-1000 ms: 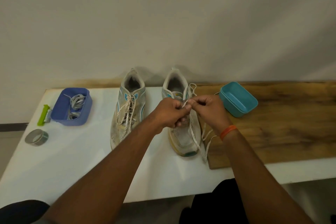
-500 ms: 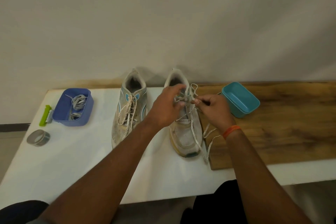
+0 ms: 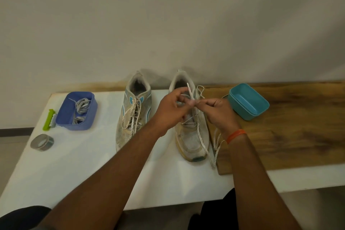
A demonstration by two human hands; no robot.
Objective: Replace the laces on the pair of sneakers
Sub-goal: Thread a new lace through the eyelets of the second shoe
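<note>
Two sneakers stand side by side on the white surface (image 3: 74, 164), heels to the wall, so both hands can reach the lace holes. The left sneaker (image 3: 133, 112) has its speckled lace in and tied. The right sneaker (image 3: 190, 132) is the one being worked on.

The right hand (image 3: 217, 112) pinches the old lace (image 3: 190, 92) near its tip, so the end sticks up over the shoe's opening. The left hand (image 3: 171, 110) is just beside it with its fingers curled near the same lace; I cannot tell if they pinch it. It looks like the lace is being pulled out of the top holes. The rest of it trails down past the toe onto the wooden board (image 3: 289, 132).

One blue tub (image 3: 77, 112) on the left holds grey laces (image 3: 80, 107), likely the new ones, kept close for later. One teal tub (image 3: 248, 102) stands on the board with nothing seen inside, maybe for the old laces. Near the blue tub lie one green clip tool (image 3: 49, 119) and one roll of tape (image 3: 42, 142). An orange band (image 3: 236, 135) is on the right wrist.
</note>
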